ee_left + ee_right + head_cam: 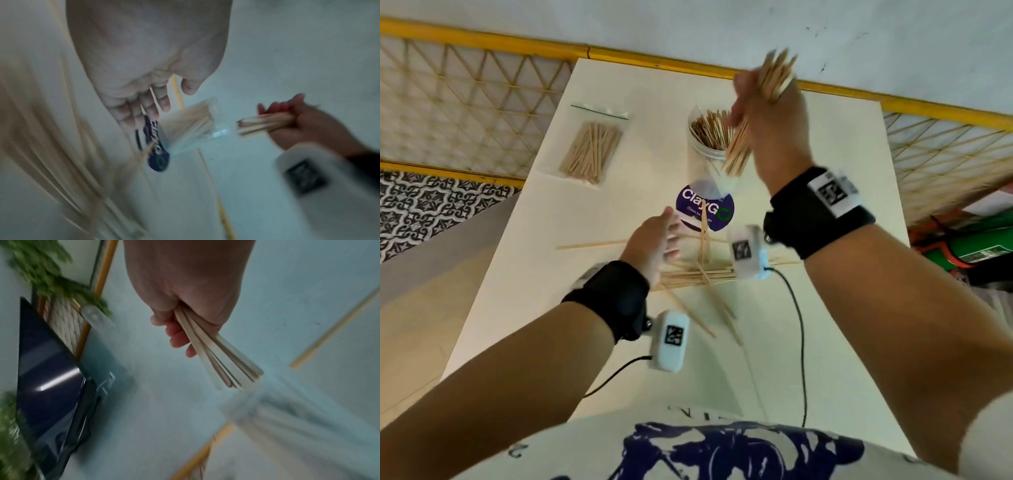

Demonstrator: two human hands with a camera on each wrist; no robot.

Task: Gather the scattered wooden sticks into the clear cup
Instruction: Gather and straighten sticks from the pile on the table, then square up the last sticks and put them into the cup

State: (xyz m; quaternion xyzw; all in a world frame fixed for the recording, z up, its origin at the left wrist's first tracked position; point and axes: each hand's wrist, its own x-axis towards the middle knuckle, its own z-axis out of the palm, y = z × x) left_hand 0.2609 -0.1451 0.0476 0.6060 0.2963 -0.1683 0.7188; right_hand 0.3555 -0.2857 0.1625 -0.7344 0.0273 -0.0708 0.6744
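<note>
A clear cup [707, 150] full of upright wooden sticks stands at the middle back of the white table [551, 308]; it also shows in the left wrist view as the clear cup [197, 123]. My right hand [767, 113] grips a bundle of sticks [739, 150], raised over the cup's right rim, seen closer as the bundle [218, 356] in the fist. My left hand [654, 243] hovers with fingers straight over a loose pile of sticks [698, 274] lying near the table's middle; it holds nothing.
A zip bag of sticks [590, 150] lies at the back left. A round purple sticker [705, 209] sits under the cup. A yellow-framed lattice fence [465, 102] borders the table. Black cables [798, 325] trail across the near side.
</note>
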